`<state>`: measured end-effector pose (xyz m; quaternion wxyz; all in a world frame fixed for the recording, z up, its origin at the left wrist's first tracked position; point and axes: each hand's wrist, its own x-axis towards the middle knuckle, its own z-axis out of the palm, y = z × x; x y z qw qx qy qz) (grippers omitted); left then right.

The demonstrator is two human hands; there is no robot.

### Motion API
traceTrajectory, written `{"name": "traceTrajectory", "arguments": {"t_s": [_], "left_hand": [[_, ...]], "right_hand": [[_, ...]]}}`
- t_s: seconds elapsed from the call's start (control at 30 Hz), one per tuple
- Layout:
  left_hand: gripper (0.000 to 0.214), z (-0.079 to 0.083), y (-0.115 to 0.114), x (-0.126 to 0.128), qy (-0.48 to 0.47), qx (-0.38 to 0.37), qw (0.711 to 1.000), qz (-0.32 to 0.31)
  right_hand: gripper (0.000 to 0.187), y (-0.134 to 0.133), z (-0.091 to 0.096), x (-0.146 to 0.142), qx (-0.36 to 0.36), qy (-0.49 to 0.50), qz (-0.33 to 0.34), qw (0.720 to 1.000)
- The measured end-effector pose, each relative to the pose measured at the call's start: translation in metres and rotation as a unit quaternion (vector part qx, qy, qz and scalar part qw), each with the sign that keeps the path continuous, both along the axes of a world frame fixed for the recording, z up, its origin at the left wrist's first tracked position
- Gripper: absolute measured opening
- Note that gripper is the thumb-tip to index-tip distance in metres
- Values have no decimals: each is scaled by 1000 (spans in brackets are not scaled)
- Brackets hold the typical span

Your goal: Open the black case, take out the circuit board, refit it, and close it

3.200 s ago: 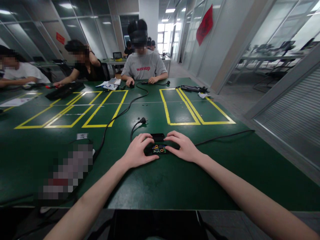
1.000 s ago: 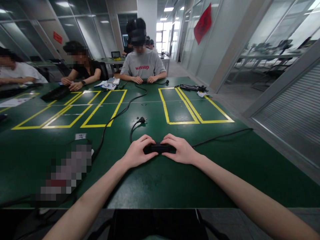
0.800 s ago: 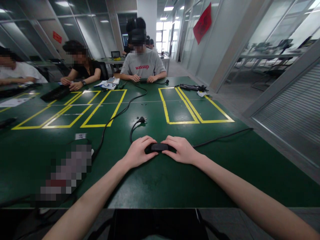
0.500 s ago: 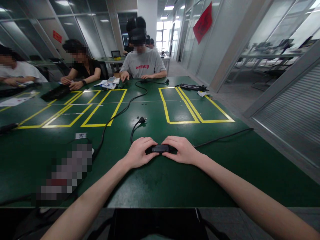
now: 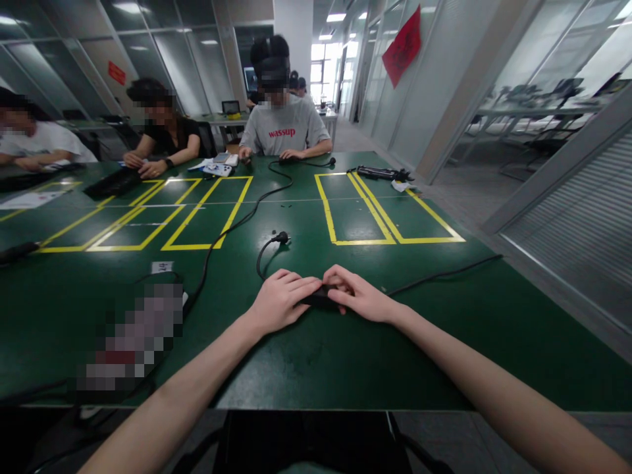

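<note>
A black power adapter [image 5: 320, 297] rests on the green table in front of me, partly covered by my fingers. My left hand [image 5: 282, 299] grips its left end, fingers laid along the top edge. At the other end, my right hand [image 5: 363, 295] has curled fingers, thumb and fingertips closed on the adapter. A short cord [image 5: 261, 257] curves up from behind my left hand to a black plug [image 5: 282, 238] lying on the table. From beside my right wrist a thin black cable [image 5: 439, 275] runs off to the right.
On the left lies a blurred-out object [image 5: 143, 336] beside a long black cable [image 5: 241, 220]. Yellow tape rectangles [image 5: 363, 243] mark the green table [image 5: 345, 375]. A black folded device [image 5: 380, 173] lies at the far right. Several people sit across, one in a grey shirt [image 5: 284, 122].
My left fingers have slid right along the adapter's top. My right fingers have lifted and curled more, and its thumb has shifted onto the adapter's front. The view has shifted slightly.
</note>
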<state>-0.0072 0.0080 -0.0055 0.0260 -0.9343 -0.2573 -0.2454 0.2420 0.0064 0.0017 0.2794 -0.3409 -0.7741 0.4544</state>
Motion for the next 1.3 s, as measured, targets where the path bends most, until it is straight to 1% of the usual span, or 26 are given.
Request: {"name": "traceTrajectory", "arguments": {"t_s": [0.03,0.07,0.1,0.17,0.23,0.3,0.33,0.37,0.43,0.47,0.53,0.6,0.7,0.8,0.87,0.93,0.97,1.03,1.1,1.17,1.23,1.3], "left_hand": [[34,0,0,0,6,15,1000,-5],[35,1,0,1,10,26,1000,-9],[36,1,-1,1,10,31,999,-9],[40,2,-2,2,4,18,1000,5],[54,2,-2,2,-11,-28,999,29],[65,1,-2,2,-30,-86,995,50],[63,1,-2,2,-37,-112,992,56],[55,1,-2,2,-45,-131,989,59],[41,1,-1,3,-55,-154,985,61],[37,1,-1,3,-57,-159,984,60],[35,2,-1,4,-55,-158,984,60],[35,2,-2,5,-47,-153,985,63],[42,4,-2,4,-57,-139,987,61],[58,7,-3,3,-101,-89,989,58],[62,9,-3,1,-125,-54,988,65],[59,10,-3,-1,-131,-48,988,67],[55,10,-3,-2,-128,-55,988,62],[47,8,-2,-3,-113,-83,989,43],[40,6,-1,-2,-92,-111,989,27],[35,4,-1,0,-75,-129,989,22],[32,4,-1,2,-62,-138,988,21],[31,5,-2,2,-56,-142,988,20]], "right_hand": [[39,2,0,1,-73,20,5,997],[42,3,0,1,-127,32,10,991],[45,4,-1,1,-157,40,10,987],[48,5,-4,-1,-163,51,-6,985],[45,3,-8,-4,-118,52,-48,990],[37,0,-10,-6,-29,16,-93,995],[33,-1,-11,-6,27,-13,-110,993],[29,-2,-10,-6,84,-44,-121,988],[21,-3,-8,-5,173,-94,-113,974],[17,-3,-6,-4,197,-111,-96,969],[16,-3,-3,-2,213,-133,-56,966],[19,-3,-2,-2,206,-142,-38,967],[22,-3,-4,-4,164,-116,-51,978],[29,1,-6,-3,82,-35,-86,992],[39,7,-7,2,14,28,-129,991],[52,17,-7,11,-44,90,-200,975],[58,24,-6,18,-63,122,-243,960],[69,37,-5,34,-68,178,-328,925],[74,49,-4,54,-35,204,-406,890],[74,60,-3,77,23,197,-492,848],[75,67,-3,99,82,164,-562,806],[74,71,-5,118,123,102,-597,786]]}}
